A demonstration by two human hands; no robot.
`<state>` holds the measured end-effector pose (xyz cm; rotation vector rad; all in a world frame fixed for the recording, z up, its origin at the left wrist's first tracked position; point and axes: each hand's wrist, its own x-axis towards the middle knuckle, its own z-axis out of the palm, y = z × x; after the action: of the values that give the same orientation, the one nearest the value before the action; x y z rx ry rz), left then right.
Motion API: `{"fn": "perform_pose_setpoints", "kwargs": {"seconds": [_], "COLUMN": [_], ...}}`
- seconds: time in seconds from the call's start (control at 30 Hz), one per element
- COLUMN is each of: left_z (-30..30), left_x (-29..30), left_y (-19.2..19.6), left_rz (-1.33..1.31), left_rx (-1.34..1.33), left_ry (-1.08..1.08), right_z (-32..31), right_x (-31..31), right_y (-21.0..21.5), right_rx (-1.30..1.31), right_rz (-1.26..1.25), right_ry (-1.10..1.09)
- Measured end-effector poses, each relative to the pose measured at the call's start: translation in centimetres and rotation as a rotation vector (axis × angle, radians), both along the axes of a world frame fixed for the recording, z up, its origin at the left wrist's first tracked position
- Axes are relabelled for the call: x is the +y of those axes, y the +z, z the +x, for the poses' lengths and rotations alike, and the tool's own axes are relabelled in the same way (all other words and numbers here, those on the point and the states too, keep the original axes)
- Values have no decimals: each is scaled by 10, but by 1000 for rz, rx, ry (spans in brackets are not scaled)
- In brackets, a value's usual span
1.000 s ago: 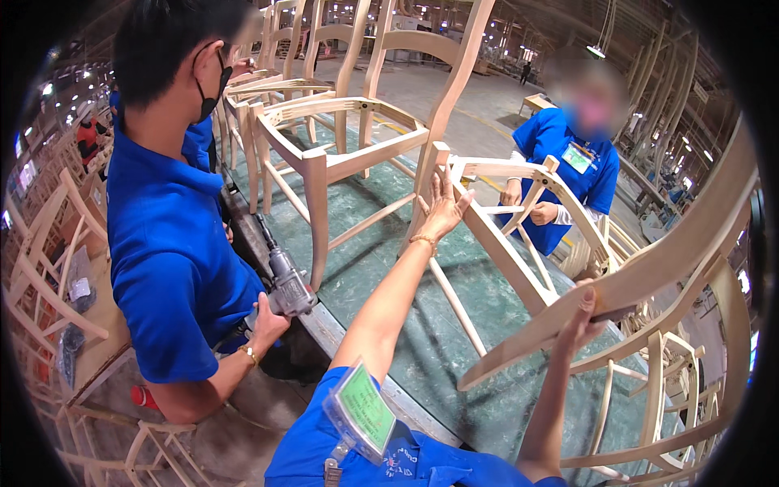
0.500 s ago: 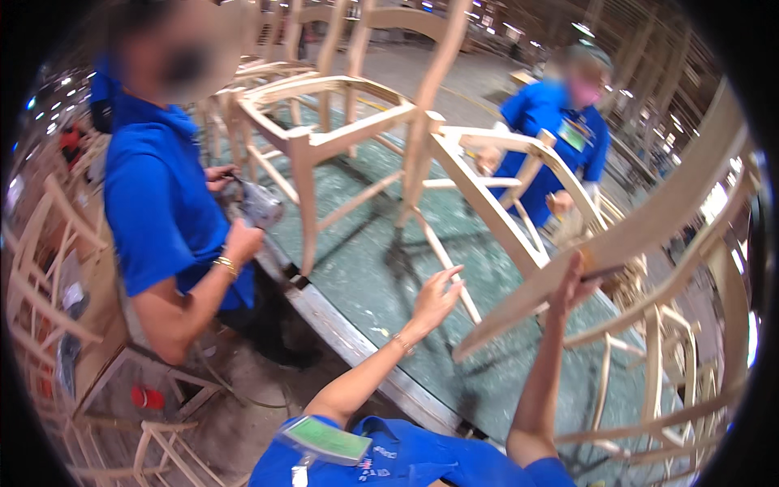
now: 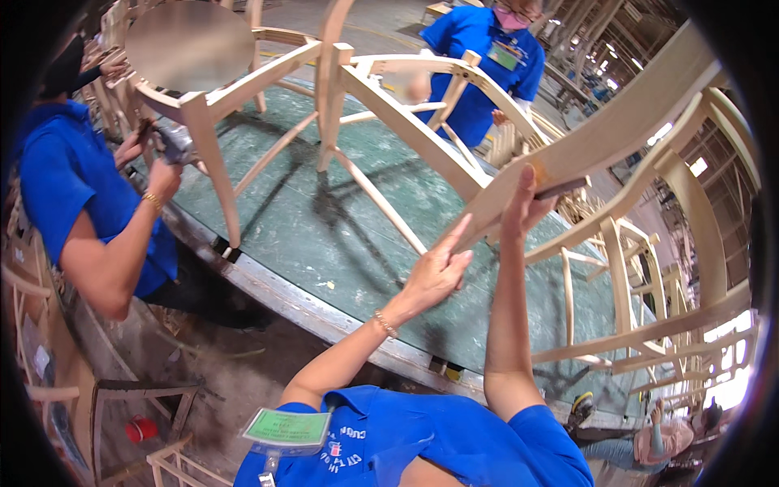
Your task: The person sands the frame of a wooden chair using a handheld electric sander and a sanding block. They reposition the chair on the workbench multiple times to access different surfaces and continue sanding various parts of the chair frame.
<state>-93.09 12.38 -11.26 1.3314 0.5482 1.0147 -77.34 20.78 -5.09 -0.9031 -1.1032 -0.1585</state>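
Note:
A long, curved wooden chair leg (image 3: 568, 154) slants across in front of me, part of a pale unfinished chair on the right. Flat against its lower part, my right hand (image 3: 523, 203) grips a dark flat block (image 3: 564, 188), whose far end sticks out beyond the fingers. My left hand (image 3: 438, 274) is at the leg's low end, index finger stretched along it and thumb apart. Whether it presses on the wood I cannot tell, as the hand hides that tip. Another pale chair frame (image 3: 414, 138) stands just beyond.
A green-topped table (image 3: 365, 243) with a worn metal edge carries the chairs. On the left a co-worker in blue (image 3: 105, 211) holds a power tool (image 3: 174, 144); another in blue (image 3: 487, 73) stands across the table. A person (image 3: 649, 442) is at lower right. A red container (image 3: 142, 428) sits low left.
My left hand has come from open air to the chair leg's low end. The right hand still holds the dark block at the leg. My view has shifted to the right.

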Motion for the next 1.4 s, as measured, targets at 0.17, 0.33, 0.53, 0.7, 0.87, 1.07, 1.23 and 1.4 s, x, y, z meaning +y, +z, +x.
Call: {"fn": "perform_pose_setpoints", "kwargs": {"seconds": [0.17,0.33,0.53,0.7,0.87,1.07,1.23,1.4], "left_z": [4,-5,-12,-10,-6,-5,-3,-3], "left_x": [26,25,23,24,28,30,30,30], "left_y": [3,10,25,21,16,14,12,13], "left_rz": [-52,65,40,65,87,85,85,86], "left_rx": [-28,127,172,171,182,156,135,127], "left_ry": [-97,-42,-128,-102,-103,-121,-117,-128], "right_z": [9,-5,1,-7,2,-3,-9,-9], "right_x": [7,-1,-3,-2,-3,-5,-9,-9], "right_y": [-13,-3,-5,-4,-9,-3,3,4], "right_rx": [60,96,71,78,115,103,82,79], "right_rz": [-31,-65,-60,-23,-106,-108,-122,-109], "right_ry": [-99,40,-13,-41,44,106,142,139]}}
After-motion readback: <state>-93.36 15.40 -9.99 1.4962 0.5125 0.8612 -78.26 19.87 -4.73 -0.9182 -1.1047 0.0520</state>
